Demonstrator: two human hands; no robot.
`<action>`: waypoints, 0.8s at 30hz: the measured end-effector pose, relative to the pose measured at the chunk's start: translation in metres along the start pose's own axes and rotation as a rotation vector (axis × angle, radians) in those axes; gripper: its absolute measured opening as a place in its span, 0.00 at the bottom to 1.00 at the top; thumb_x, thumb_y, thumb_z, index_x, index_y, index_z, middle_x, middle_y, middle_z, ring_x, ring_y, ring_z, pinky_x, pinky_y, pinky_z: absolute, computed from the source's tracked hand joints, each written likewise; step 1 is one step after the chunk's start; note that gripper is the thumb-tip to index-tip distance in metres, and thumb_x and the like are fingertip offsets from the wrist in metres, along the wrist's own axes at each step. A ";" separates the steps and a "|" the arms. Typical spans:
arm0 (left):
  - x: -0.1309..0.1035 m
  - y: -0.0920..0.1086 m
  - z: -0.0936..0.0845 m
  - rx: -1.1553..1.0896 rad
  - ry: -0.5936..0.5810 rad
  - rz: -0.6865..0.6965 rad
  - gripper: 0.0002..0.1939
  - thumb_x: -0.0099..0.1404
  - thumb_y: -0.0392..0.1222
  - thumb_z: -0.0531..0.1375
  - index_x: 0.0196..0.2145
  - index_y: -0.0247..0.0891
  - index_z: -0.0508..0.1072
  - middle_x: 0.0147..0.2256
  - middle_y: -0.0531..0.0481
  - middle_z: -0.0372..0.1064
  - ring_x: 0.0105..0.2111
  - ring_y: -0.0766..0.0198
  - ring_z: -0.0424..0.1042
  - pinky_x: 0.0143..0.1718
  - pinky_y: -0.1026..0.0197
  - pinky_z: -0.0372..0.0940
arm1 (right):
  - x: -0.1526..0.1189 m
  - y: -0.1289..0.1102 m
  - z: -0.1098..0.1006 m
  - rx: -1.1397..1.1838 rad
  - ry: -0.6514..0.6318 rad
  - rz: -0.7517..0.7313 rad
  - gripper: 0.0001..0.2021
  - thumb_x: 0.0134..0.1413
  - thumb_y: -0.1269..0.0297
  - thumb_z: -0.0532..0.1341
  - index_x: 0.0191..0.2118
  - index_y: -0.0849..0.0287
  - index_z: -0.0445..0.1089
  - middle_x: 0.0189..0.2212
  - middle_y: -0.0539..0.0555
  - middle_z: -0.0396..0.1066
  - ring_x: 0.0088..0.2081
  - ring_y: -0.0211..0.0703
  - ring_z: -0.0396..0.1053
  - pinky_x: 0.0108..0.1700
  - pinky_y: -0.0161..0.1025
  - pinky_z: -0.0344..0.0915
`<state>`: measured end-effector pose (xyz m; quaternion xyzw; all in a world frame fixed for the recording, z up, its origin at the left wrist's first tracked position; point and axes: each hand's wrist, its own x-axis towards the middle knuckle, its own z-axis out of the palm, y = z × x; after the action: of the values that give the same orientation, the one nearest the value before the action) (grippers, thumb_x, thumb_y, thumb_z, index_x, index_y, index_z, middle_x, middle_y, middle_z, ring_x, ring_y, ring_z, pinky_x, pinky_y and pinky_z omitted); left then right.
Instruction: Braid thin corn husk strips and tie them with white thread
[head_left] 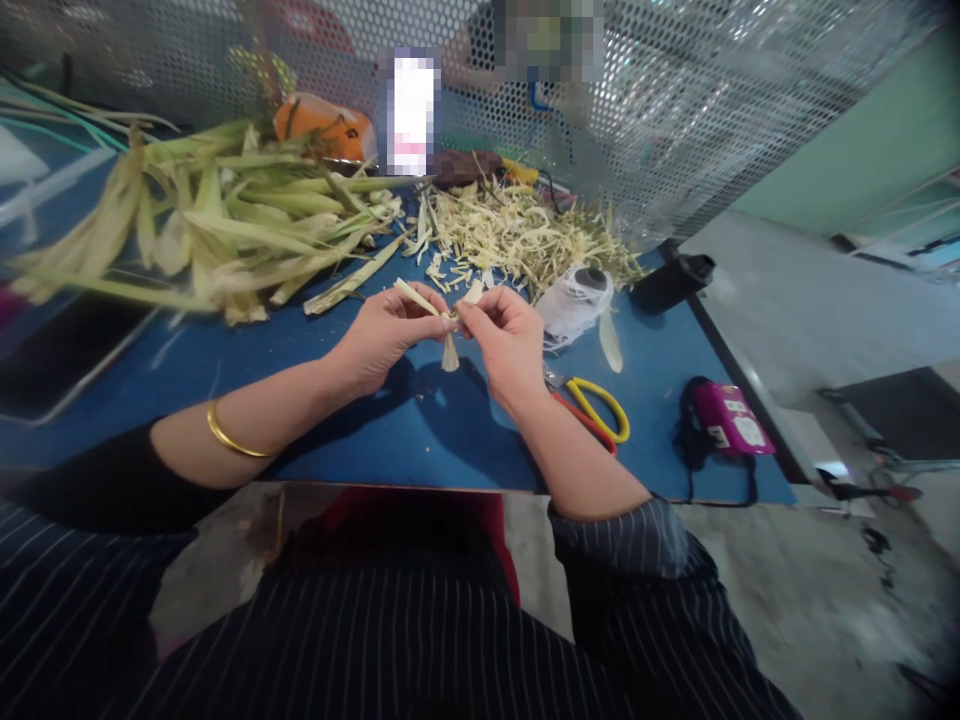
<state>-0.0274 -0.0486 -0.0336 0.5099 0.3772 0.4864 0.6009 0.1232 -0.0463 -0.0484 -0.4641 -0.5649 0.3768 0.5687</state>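
Note:
Both my hands meet above the blue tabletop, working on a small folded piece of pale corn husk (449, 354). My left hand (386, 335) pinches it between thumb and fingers, and one pale strip sticks out past the forefinger. On the other side, my right hand (504, 335) grips the husk close to the left thumb, fingertips nearly touching. Just beyond the hands lies a heap of thin husk shreds (525, 230). A white thread spool (574, 300) rests beside my right hand. Scissors (600, 405) with yellow and red handles lie partly behind my right wrist.
A large pile of long green husks (240, 225) covers the table's left rear. An orange packet (324, 130) and a blurred bright screen (411, 115) stand before a perforated metal panel (645, 120). Toward the right edge are a black cylinder (670, 284) and a purple box (729, 418) with a strap.

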 end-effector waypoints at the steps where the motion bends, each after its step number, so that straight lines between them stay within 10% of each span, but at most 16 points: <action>1: 0.000 0.000 0.000 -0.009 0.002 0.000 0.10 0.49 0.38 0.70 0.27 0.38 0.73 0.25 0.54 0.69 0.28 0.67 0.67 0.37 0.62 0.64 | 0.000 0.000 0.000 0.000 0.001 -0.001 0.11 0.51 0.63 0.64 0.25 0.56 0.61 0.20 0.44 0.64 0.24 0.32 0.61 0.30 0.35 0.60; 14: 0.002 -0.002 -0.001 0.067 0.107 0.022 0.08 0.49 0.40 0.71 0.25 0.38 0.75 0.25 0.53 0.71 0.28 0.66 0.68 0.38 0.59 0.65 | 0.000 0.000 -0.002 -0.039 -0.041 0.000 0.10 0.53 0.61 0.64 0.27 0.56 0.63 0.21 0.44 0.66 0.24 0.32 0.64 0.31 0.35 0.64; 20: 0.002 0.000 -0.006 0.037 0.070 -0.006 0.07 0.49 0.40 0.70 0.25 0.38 0.76 0.27 0.52 0.72 0.27 0.66 0.68 0.36 0.61 0.65 | 0.007 -0.001 -0.008 0.114 -0.214 -0.026 0.21 0.48 0.64 0.68 0.48 0.51 0.63 0.32 0.46 0.74 0.28 0.35 0.70 0.35 0.38 0.71; 24: 0.001 0.002 -0.006 0.006 -0.001 -0.047 0.05 0.51 0.39 0.69 0.25 0.37 0.77 0.27 0.52 0.72 0.28 0.66 0.69 0.37 0.61 0.65 | 0.008 -0.009 -0.014 0.048 -0.296 -0.034 0.07 0.51 0.64 0.66 0.36 0.56 0.70 0.25 0.45 0.71 0.27 0.34 0.70 0.35 0.37 0.71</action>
<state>-0.0338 -0.0464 -0.0324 0.5031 0.3904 0.4709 0.6106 0.1370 -0.0421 -0.0368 -0.3800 -0.6413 0.4448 0.4965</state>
